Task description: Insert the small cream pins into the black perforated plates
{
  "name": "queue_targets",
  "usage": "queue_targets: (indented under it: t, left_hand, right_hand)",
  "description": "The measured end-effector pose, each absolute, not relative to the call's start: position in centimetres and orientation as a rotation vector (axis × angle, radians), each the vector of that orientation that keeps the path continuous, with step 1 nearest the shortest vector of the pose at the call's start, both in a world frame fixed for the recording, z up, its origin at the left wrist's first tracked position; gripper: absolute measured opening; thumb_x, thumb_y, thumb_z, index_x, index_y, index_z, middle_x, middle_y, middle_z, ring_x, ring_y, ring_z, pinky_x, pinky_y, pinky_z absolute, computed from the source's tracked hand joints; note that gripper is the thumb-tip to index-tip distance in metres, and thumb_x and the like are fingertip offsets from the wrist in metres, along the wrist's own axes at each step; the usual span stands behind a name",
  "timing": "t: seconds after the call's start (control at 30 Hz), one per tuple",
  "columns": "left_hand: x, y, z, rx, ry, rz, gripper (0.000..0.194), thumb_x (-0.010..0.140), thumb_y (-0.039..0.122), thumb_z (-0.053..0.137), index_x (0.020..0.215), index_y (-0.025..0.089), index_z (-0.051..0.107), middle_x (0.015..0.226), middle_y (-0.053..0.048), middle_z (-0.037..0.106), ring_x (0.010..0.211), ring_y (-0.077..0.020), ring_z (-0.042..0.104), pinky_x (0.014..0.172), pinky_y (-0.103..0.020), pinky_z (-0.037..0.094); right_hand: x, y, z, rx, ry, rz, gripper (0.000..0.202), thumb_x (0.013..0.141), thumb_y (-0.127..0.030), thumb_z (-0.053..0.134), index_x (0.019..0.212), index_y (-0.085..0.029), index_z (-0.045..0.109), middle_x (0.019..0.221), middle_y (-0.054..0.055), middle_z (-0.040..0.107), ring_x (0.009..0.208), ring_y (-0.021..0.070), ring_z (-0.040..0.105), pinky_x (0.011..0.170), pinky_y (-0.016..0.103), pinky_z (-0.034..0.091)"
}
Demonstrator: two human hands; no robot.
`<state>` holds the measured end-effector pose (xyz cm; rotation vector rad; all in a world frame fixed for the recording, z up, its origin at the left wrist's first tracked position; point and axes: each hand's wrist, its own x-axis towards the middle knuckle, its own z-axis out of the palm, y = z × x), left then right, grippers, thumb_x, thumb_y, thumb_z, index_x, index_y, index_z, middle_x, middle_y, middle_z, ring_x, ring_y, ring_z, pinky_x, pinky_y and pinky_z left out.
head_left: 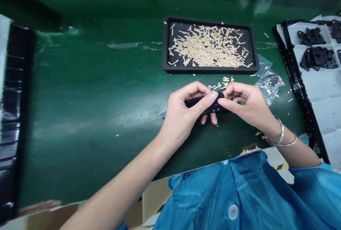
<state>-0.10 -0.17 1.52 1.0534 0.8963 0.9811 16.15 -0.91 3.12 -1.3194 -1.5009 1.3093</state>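
Note:
A dark elongated part [211, 108] is held over the green table, below the black tray. My left hand [188, 105] is closed around its left portion, thumb on top and two fingertips showing beneath. My right hand [243, 102] pinches at the right end of the same part, thumb and index finger close to the left thumb. What lies between the right fingertips is too small to make out. Just beyond the hands, small cream strips [226, 80] are scattered on the table.
The black tray [210, 70] holds a heap of cream strips. A clear plastic bag [268, 86] lies right of my right hand. At the right edge, a white compartment tray [323, 84] holds black parts [318, 58]. A black rack [13, 98] stands at far left.

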Motion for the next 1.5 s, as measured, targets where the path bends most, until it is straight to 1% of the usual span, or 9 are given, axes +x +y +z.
queue_targets:
  t: [0.1,0.3,0.53,0.7,0.83,1.03,1.23,1.37,1.5]
  left_hand:
    - [-0.1,-0.3,1.7,1.051,0.950,0.964,0.019,0.080,0.024,0.068,0.066,0.018,0.056,0.043,0.005,0.058,0.034,-0.0100,0.055,0.032,-0.017,0.033]
    - [0.0,-0.2,1.7,1.056,0.985,0.945,0.024,0.075,0.025,0.073,0.062,0.019,0.054,0.042,0.006,0.056,0.033,-0.0106,0.055,0.031,-0.018,0.031]
    - [0.1,-0.1,1.7,1.000,0.971,0.928,0.028,0.075,0.032,0.073,0.061,0.019,0.053,0.043,0.005,0.055,0.034,-0.0116,0.056,0.030,-0.019,0.029]
    - [0.1,0.3,1.6,1.019,1.083,0.892,0.035,0.062,0.031,0.084,0.058,0.017,0.052,0.043,0.007,0.051,0.031,-0.0087,0.052,0.030,-0.018,0.027]
    - [0.0,0.6,1.8,0.998,1.082,0.854,0.037,0.056,0.028,0.088,0.060,0.017,0.053,0.047,0.006,0.055,0.031,-0.0073,0.052,0.030,-0.017,0.028]
    - [-0.4,0.7,2.0,0.877,0.865,0.890,0.027,0.071,0.035,0.078,0.074,0.017,0.058,0.050,0.003,0.060,0.040,-0.0137,0.060,0.032,-0.018,0.036]
    - [-0.5,0.6,1.7,0.852,0.872,1.019,0.027,0.068,0.027,0.080,0.074,0.018,0.055,0.060,0.004,0.063,0.041,-0.0125,0.061,0.030,-0.018,0.035]
    - [-0.4,0.5,1.7,0.892,0.907,1.059,0.026,0.071,0.029,0.080,0.075,0.019,0.056,0.066,0.004,0.064,0.043,-0.0104,0.061,0.033,-0.018,0.038]
    - [-0.4,0.5,1.8,0.824,0.902,1.029,0.028,0.073,0.040,0.078,0.081,0.019,0.061,0.078,-0.001,0.070,0.063,-0.0137,0.069,0.046,-0.020,0.052]
  right_hand:
    - [16.0,-1.0,2.9,-1.277,-1.535,1.260,0.017,0.078,-0.026,0.065,0.068,-0.016,0.056,0.063,-0.004,0.054,0.054,0.0056,0.044,0.046,0.018,0.035]
    - [15.9,-1.3,2.6,-1.282,-1.612,1.083,0.019,0.080,-0.025,0.064,0.066,-0.017,0.053,0.059,-0.005,0.051,0.053,0.0056,0.043,0.049,0.019,0.037]
    - [15.8,-1.4,2.5,-1.310,-1.581,1.127,0.019,0.079,-0.027,0.065,0.066,-0.017,0.057,0.059,-0.004,0.055,0.050,0.0051,0.045,0.049,0.019,0.039]
    - [15.7,-1.3,2.2,-1.319,-1.604,1.068,0.017,0.075,-0.021,0.069,0.062,-0.016,0.059,0.054,-0.005,0.055,0.049,0.0049,0.042,0.048,0.018,0.037]
    - [15.7,-1.3,2.2,-1.305,-1.596,1.092,0.013,0.072,-0.017,0.071,0.062,-0.016,0.062,0.053,-0.005,0.055,0.049,0.0049,0.042,0.047,0.018,0.037]
    - [16.0,-0.7,2.4,-1.308,-1.343,1.313,0.025,0.067,-0.035,0.080,0.065,-0.016,0.063,0.062,-0.002,0.061,0.054,0.0079,0.054,0.050,0.021,0.046]
    - [16.4,0.0,2.3,-1.258,-1.270,1.354,0.033,0.064,-0.041,0.083,0.068,-0.016,0.062,0.064,-0.003,0.059,0.056,0.0075,0.054,0.052,0.022,0.046]
    - [16.4,-0.4,2.3,-1.309,-1.387,1.135,0.027,0.071,-0.039,0.078,0.068,-0.017,0.063,0.066,-0.002,0.061,0.057,0.0084,0.053,0.049,0.022,0.042]
    - [16.6,-0.7,2.0,-1.256,-1.712,0.506,0.015,0.082,-0.030,0.069,0.071,-0.021,0.067,0.069,0.000,0.067,0.061,0.0124,0.056,0.059,0.029,0.048]
